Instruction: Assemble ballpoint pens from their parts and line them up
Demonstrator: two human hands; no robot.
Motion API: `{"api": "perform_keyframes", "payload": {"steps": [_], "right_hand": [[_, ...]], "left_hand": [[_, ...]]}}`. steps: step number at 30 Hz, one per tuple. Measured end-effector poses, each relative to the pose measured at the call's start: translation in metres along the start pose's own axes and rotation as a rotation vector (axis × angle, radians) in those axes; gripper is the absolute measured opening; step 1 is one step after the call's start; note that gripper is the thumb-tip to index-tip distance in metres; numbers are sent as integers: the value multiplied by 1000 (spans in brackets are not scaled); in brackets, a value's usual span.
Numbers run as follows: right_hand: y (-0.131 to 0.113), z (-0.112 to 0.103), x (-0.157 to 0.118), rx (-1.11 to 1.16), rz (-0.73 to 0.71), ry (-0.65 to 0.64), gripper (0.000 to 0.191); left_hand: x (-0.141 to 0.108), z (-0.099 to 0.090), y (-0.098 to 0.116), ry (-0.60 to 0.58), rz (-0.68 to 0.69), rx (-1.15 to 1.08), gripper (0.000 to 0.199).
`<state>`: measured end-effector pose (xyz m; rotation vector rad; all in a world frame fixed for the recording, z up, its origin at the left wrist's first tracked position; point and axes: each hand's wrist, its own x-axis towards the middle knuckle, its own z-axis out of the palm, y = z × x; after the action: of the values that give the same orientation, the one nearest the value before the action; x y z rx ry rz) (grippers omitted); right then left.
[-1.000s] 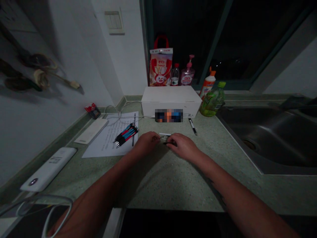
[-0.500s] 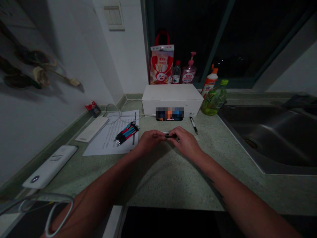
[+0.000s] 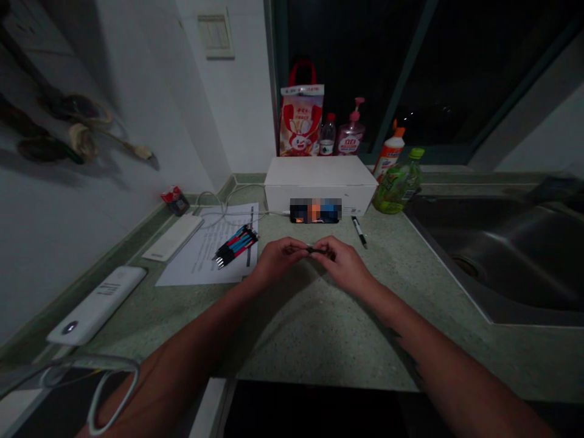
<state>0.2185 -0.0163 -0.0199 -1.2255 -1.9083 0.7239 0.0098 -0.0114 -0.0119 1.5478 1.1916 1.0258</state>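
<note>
Left grip: the left hand (image 3: 279, 258) is closed at the fingertips, pinching the near-left end of the small dark slender piece (image 3: 317, 249); what the piece is, is too small to tell.
Right grip: the right hand (image 3: 344, 264) is clenched around the other end of the same piece, with its fingers partly hiding it.
Piece position: held just above the desk (image 3: 319, 340), between both hands, in front of the white cardboard box (image 3: 319, 185).
Long axis: lies roughly level, running left to right across the view; which end leads cannot be told.
Left of hands: a bundle of red-and-blue pens (image 3: 235, 245) lies on a printed paper sheet (image 3: 201, 261), just beside the left hand.
Right of hands: a single black-and-white pen (image 3: 359, 232) lies on the desk, tilted, near the box.
Far right: a stainless sink (image 3: 493, 255) and a green drink bottle (image 3: 398, 182).
Far back: a pump bottle (image 3: 351, 137) and a red-and-white bag (image 3: 301, 118) stand behind the box.
</note>
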Motion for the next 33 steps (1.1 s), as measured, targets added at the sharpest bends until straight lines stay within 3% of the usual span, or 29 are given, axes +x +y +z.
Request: {"api": "perform_keyframes", "payload": {"steps": [7,9,16,18,24,26,33], "right_hand": [[2,-1,1,24,18,17,22],[3,-1,1,12,14,9,14],[4,-2,2,-4,19,-13,19],[4,-2,2,-36,13,-30,10],[3,-1,2,-45,26,-31,19],[4,-1,3,-60,24,-39,12],[2,-3,3,-100,45,-63,16]], "left_hand": [[0,0,-2,34,26,58,6],[0,0,-2,37,33,71,7],[1,0,0,67,10,117,5],[1,0,-1,64,9,119,6],[3,-1,-2,75,13,190,6],[3,0,-2,76,8,196,6],[3,-2,-1,72,-19,215,6]]}}
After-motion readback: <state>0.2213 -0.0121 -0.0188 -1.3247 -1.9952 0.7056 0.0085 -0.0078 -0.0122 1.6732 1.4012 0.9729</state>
